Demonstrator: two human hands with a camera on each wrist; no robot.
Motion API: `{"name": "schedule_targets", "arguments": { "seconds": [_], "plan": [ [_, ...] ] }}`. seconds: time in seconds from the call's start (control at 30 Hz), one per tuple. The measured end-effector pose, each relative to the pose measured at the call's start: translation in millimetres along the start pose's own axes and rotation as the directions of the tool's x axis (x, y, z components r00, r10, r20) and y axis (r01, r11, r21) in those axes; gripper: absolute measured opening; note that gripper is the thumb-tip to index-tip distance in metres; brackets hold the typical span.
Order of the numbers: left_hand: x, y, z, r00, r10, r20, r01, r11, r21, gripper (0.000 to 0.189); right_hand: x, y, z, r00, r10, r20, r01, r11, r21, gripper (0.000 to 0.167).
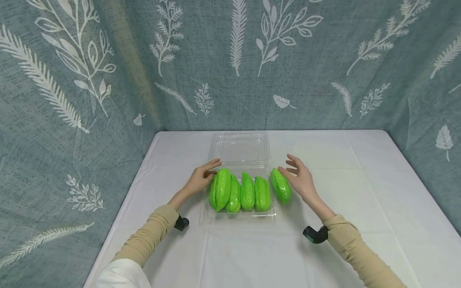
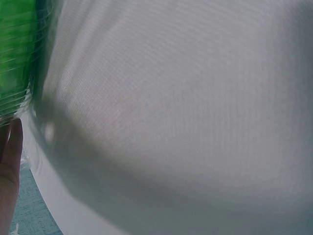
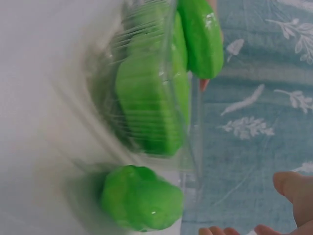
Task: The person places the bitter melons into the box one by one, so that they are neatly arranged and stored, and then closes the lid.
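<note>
An open clear plastic box (image 1: 264, 215) holds several green ribbed fruits, star-fruit-like in shape, side by side. One star fruit (image 1: 223, 186) lies higher, on top of the others at the left end. My left hand (image 1: 199, 179) is at the box's left side, fingers extended; its fingertips (image 2: 14, 142) are close to the box wall in the left wrist view, and contact is unclear. Another star fruit (image 1: 280, 186) lies on the cloth just right of the box. My right hand (image 1: 300, 180) hovers beside it with spread fingers, apart from it in the right wrist view, holding nothing.
The box's clear lid (image 1: 239, 147) lies folded back behind it. A white cloth (image 1: 342, 192) covers the table. Blue-grey leaf-patterned fabric (image 1: 216, 56) hangs at the back and both sides.
</note>
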State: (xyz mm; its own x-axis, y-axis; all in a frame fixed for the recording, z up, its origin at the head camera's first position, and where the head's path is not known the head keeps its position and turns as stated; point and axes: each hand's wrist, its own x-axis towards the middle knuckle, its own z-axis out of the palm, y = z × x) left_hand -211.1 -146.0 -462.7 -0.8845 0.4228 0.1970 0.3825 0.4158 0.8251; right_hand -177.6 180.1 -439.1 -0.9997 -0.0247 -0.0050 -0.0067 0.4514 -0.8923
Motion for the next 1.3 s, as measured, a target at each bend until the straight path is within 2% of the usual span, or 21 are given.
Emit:
{"name": "schedule_targets", "arguments": {
  "seconds": [0.63,1.3],
  "plan": [
    [-0.6,-2.7,0.5,1.0,0.009,0.003,-0.009,1.0,0.003,0.047,4.4,33,15,0.997,0.071,0.032,-0.068,0.995,-0.071,0.061],
    [1.5,1.3,1.2,1.0,0.009,-0.013,-0.009,1.0,0.022,0.046,2.8,46,24,0.999,0.027,0.047,-0.019,0.988,-0.154,0.06]
  ]
}}
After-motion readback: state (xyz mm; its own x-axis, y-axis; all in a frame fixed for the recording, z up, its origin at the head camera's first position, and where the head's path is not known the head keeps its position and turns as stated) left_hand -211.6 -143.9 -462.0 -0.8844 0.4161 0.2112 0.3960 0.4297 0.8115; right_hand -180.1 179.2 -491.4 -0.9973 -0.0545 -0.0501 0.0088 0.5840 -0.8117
